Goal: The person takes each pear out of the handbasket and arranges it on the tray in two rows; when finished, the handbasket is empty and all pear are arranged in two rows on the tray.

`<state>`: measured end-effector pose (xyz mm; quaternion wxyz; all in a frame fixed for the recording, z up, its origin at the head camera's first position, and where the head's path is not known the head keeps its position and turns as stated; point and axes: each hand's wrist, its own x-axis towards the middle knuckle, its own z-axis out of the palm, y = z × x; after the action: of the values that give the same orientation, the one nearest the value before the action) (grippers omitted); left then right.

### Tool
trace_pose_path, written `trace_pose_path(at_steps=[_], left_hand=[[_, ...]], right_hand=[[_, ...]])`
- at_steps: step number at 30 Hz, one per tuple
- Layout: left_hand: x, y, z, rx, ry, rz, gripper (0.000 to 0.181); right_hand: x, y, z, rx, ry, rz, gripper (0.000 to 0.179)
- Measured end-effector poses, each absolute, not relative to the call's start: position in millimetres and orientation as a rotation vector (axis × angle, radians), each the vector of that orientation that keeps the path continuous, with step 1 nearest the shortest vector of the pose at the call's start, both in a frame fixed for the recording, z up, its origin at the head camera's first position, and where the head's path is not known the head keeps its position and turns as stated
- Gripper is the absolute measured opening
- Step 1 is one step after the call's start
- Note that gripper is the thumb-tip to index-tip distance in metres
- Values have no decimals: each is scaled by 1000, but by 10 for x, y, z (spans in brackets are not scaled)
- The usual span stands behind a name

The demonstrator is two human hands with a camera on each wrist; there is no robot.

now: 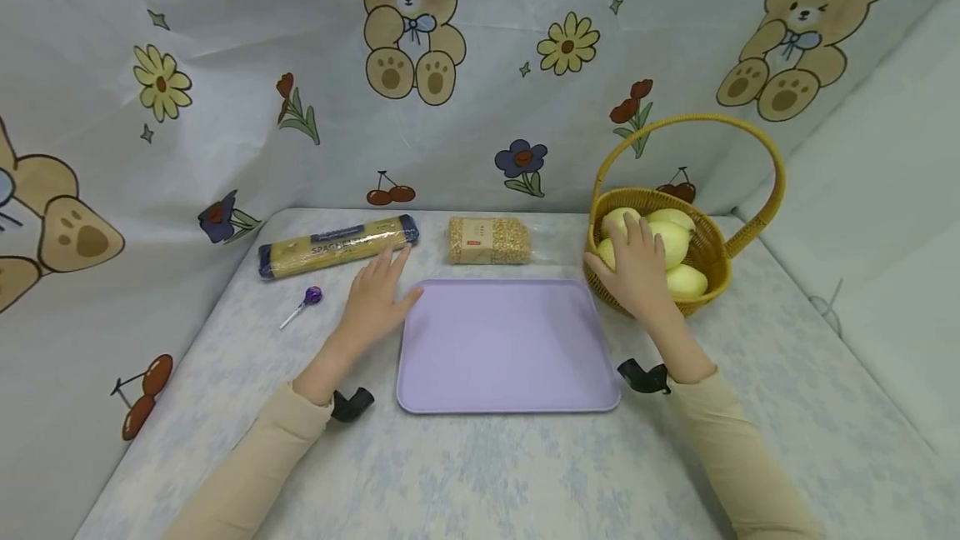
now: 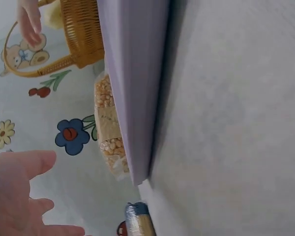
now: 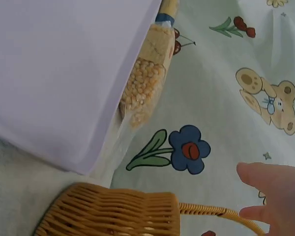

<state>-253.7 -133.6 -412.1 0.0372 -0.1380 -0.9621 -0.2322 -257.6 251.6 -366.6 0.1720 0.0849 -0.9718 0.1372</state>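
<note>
Over a yellow wicker basket (image 1: 707,257) my right hand (image 1: 639,267) is held with its fingers spread, overlapping the pale yellow fruits (image 1: 671,242) in the head view. In the right wrist view the thumb and a finger of that hand (image 3: 280,196) stand apart with nothing between them, above the basket (image 3: 123,211). My left hand (image 1: 375,300) hovers at the left edge of a lilac tray (image 1: 506,348), fingers extended towards a spaghetti pack (image 1: 339,247). The left wrist view shows this hand (image 2: 19,191) holding nothing.
Behind the tray lies a clear bag of corn kernels (image 1: 489,241). A purple lollipop (image 1: 312,296) is on the table left of my left hand. The basket's tall handle (image 1: 776,182) arches up at the right. A printed cloth (image 1: 465,140) backs the table.
</note>
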Motion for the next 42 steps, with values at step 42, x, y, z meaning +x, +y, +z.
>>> trace_pose_path(at_steps=[42], left_hand=[[-2734, -1649, -4679, -550, -2762, -1657, 53]], right_hand=[[-2808, 2969, -3645, -272, -2440, 1026, 74]])
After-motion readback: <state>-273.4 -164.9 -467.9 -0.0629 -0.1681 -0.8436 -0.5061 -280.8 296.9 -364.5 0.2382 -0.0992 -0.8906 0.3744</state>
